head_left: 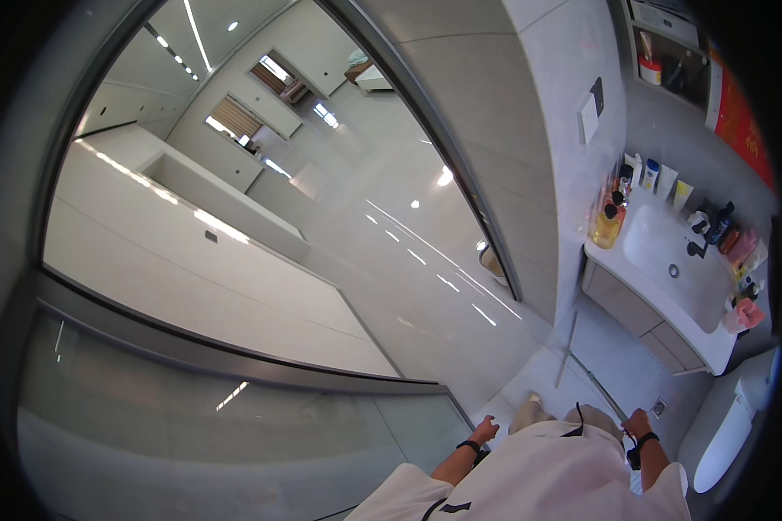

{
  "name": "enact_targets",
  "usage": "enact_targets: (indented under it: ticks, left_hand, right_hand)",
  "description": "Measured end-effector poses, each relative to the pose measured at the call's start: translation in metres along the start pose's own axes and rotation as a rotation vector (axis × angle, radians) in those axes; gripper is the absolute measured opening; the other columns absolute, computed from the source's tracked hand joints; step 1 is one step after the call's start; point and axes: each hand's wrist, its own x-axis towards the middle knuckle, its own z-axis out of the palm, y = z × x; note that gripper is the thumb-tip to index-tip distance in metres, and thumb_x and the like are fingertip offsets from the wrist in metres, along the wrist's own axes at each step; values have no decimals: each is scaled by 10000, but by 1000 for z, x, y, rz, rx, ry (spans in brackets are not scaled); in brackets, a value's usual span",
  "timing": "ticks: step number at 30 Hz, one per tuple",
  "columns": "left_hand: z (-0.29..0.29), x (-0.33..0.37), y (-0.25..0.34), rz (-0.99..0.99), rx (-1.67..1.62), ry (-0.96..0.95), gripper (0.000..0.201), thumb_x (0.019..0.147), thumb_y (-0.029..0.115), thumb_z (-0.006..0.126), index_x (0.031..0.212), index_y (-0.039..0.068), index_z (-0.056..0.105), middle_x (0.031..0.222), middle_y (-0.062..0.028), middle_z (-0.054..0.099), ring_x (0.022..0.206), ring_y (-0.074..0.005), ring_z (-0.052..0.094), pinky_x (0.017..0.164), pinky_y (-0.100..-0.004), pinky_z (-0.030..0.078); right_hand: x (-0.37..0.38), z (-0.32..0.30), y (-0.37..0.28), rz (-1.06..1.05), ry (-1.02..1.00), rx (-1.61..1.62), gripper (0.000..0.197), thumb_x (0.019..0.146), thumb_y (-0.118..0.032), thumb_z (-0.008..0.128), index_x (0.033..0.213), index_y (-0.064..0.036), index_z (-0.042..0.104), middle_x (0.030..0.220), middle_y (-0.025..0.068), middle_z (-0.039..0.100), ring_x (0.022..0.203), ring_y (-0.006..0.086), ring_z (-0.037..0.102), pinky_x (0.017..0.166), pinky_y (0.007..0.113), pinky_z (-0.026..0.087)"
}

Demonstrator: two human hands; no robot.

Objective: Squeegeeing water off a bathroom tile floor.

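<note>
My right hand [638, 425] is closed round the upper end of a long thin pole [601, 387]. The pole slants down and away to the floor and ends in a narrow, straight crossbar [567, 349], like the head of a floor squeegee or flat mop; which of the two I cannot tell. My left hand [486, 430] hangs at my left side near the glass panel, fingers loosely bent and a little apart, with nothing seen in it. Dark bands circle both wrists.
A white washbasin [662, 263] on a cabinet stands to the right, crowded with bottles [608, 227] and tubes. Nearer is a white toilet [725, 445] beside a floor drain [659, 407]. Left, a dark-framed glass panel [321, 425] borders a doorway onto a glossy floor [382, 252], with a bin [493, 263].
</note>
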Motion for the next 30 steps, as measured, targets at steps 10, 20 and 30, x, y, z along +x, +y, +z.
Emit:
enact_targets:
  ticks: [10,20,30]
  left_hand:
    - [11,-17,10,-16,11,-9,538,822,242,546,1290,53,361,761,-141,630,657,-237,616,575,-366,491]
    - [21,-7,15,37,40,13,531,821,250,546,1286,58,374,739,-137,622,628,-229,606,547,-350,485]
    - [11,-6,19,6,35,-9,529,820,250,544,1275,35,378,717,-141,631,618,-236,619,563,-353,497]
  right_hand:
    - [12,-18,5,-156,-67,-82,330,699,-296,695,577,5,636,579,123,642,537,226,655,578,331,555]
    - [55,3,39,-298,229,-294,357,871,-290,483,731,-6,647,659,154,655,752,324,658,746,415,525]
    - [23,-26,0,-116,-2,83,303,784,-195,491,609,-3,648,536,112,625,474,227,632,565,340,547]
